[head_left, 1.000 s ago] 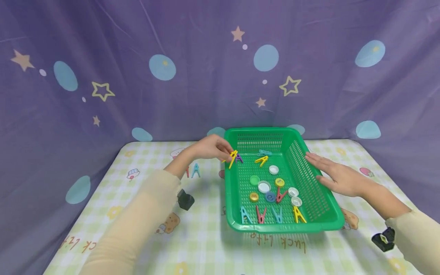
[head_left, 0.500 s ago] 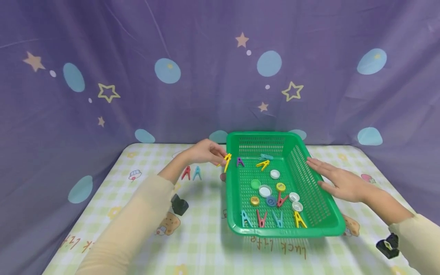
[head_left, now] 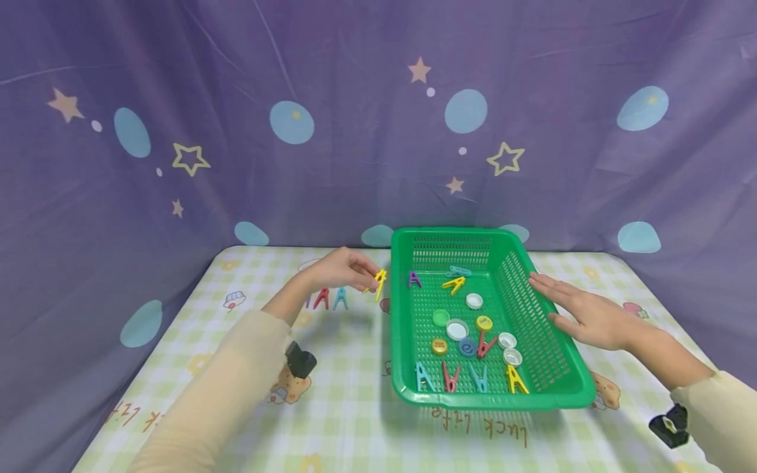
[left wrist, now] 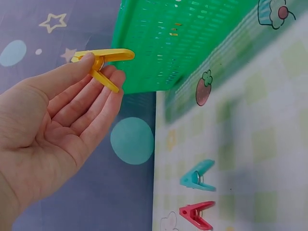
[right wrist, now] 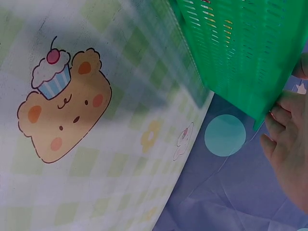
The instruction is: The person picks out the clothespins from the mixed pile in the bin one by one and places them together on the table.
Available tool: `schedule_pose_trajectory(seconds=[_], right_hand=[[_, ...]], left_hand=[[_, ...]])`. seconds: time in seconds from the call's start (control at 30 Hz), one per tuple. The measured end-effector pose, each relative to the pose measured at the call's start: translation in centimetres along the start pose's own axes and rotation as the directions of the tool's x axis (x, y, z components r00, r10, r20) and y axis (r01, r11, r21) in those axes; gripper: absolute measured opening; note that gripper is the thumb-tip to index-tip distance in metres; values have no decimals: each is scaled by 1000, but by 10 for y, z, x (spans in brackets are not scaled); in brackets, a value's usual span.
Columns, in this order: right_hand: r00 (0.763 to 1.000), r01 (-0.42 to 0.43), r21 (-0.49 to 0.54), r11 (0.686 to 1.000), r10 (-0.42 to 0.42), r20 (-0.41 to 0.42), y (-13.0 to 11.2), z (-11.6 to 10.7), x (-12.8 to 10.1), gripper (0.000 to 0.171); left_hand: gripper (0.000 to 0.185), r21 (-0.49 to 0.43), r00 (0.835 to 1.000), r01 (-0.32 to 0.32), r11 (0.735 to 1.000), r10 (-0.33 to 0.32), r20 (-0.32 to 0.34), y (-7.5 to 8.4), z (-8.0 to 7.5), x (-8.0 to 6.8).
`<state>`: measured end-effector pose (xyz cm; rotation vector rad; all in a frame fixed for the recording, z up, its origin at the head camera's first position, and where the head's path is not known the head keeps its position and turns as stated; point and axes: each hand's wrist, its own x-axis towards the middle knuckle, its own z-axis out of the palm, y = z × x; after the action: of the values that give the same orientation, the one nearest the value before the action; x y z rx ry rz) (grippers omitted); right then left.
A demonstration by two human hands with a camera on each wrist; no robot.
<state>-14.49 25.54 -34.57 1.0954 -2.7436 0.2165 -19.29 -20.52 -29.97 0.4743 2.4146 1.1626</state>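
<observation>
My left hand (head_left: pixel 343 269) pinches a yellow clothespin (head_left: pixel 380 284) between thumb and fingertips, in the air just left of the green basket (head_left: pixel 493 401). Seen from the left wrist, the clothespin (left wrist: pixel 98 61) sits at the thumb tip with its legs spread. On the cloth below and left of it lie a blue clothespin (head_left: pixel 340 299) and a red clothespin (head_left: pixel 321 299); a purple one (head_left: pixel 307 301) is mostly hidden by my left arm. My right hand (head_left: pixel 582 315) rests with straight fingers on the basket's right rim.
Inside the basket lie several clothespins, among them a purple one (head_left: pixel 414 279) and a yellow one (head_left: pixel 454 284). Several bottle caps, such as a green cap (head_left: pixel 441 318) and a blue cap (head_left: pixel 467 347), lie between them. A purple curtain (head_left: pixel 355 164) hangs behind the table.
My left hand has drawn back leftward from the basket's left rim, carrying the yellow clothespin away over the table. My right hand stays on the right rim.
</observation>
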Motion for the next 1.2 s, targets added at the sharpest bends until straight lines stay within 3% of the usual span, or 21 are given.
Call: schedule_pose_trajectory(seconds=[0.47,0.63,0.9,1.0,1.2], right_hand=[[1000,-27,8,1000,27,7,-2,0,-1,60],[1000,-25,0,1000,25,-2,-2,1,0,60],[999,-28,-22,999,28,-20,-4,3,-1,60],[999,-30,-25,999,30,-17,-4,3,-1,60],[999,-37,-25,999,37,-14,-5,3,0,60]], left_hand=[[31,-35,987,88,995,-92,-130,-26,7,-2],[33,-36,966,145,989,-149,-210,-38,11,1],[35,-94,915,247,965,-264,-305,-56,17,15],[34,-122,905,251,960,-278,-323,-61,20,21],[30,-137,901,246,960,-278,-333,-64,25,33]])
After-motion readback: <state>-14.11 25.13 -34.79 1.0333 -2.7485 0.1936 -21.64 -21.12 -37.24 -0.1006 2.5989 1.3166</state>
